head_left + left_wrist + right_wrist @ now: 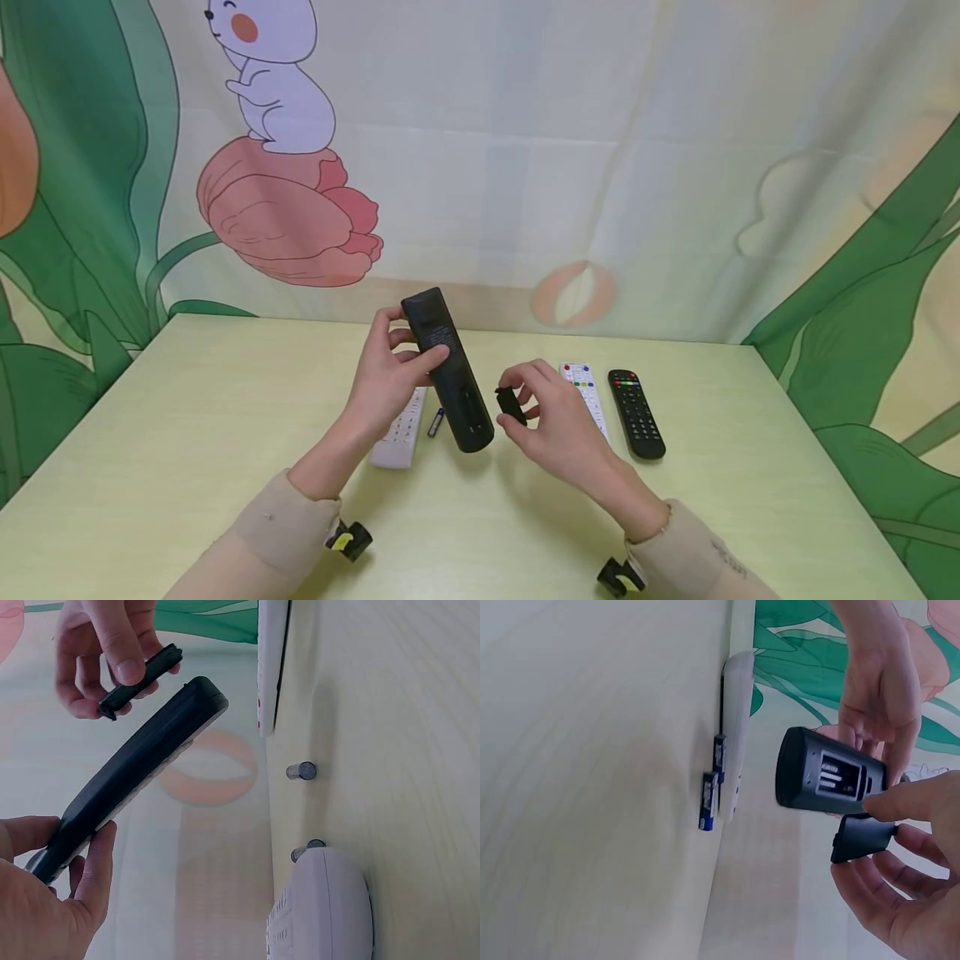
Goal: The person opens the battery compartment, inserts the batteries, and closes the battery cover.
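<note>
My left hand grips a black remote control by its upper end, its back turned toward me and its lower end tilted down to the right. In the right wrist view the battery compartment lies uncovered, with bare slots and contacts showing. Just right of the remote, my right hand pinches a small black battery cover between thumb and fingers, held apart from the compartment. Below them, two small batteries with dark blue labels lie on the table beside a white remote.
Another white remote lies behind my right hand, partly hidden by it. A second black remote rests buttons-up to its right. The pale table ends at a printed curtain along the back.
</note>
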`<state>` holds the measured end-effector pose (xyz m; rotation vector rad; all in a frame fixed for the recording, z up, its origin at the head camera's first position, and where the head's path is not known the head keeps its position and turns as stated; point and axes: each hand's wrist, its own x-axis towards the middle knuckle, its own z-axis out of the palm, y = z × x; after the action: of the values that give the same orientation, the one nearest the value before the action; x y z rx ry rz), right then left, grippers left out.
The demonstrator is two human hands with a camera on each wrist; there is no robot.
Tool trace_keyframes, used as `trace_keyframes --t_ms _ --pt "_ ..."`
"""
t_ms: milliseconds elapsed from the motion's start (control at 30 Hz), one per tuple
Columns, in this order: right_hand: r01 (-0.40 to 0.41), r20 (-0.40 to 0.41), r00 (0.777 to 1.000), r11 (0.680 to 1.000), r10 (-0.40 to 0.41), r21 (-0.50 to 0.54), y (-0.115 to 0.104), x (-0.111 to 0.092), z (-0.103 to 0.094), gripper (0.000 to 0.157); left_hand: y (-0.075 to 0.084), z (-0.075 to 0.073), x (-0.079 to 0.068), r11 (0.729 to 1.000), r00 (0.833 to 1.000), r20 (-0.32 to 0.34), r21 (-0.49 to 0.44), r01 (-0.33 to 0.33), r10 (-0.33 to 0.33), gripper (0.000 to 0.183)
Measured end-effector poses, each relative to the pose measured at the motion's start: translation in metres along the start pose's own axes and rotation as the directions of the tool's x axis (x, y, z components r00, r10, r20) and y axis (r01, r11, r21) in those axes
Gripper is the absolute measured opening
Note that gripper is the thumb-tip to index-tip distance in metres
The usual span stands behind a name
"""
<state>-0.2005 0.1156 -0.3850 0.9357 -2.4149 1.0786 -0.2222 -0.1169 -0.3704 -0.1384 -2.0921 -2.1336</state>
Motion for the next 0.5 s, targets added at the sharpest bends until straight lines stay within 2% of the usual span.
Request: trace_keyframes --t_ms 267,500 --pt "-0.064 0.072 0.995 0.991 0.073 -0.118 0.009 -0.003 0.000 0.037 0.002 -0.004 0.000 1.000 1.000 0.004 0.007 0.013 -0.013 0.063" --pt "-0.103 0.190 0.971 0.971 0.145 -0.216 0.018 -0.006 0.004 0.035 0.003 -0.010 -0.001 0.999 1.000 -0.004 0.031 0.028 -0.028 0.062"
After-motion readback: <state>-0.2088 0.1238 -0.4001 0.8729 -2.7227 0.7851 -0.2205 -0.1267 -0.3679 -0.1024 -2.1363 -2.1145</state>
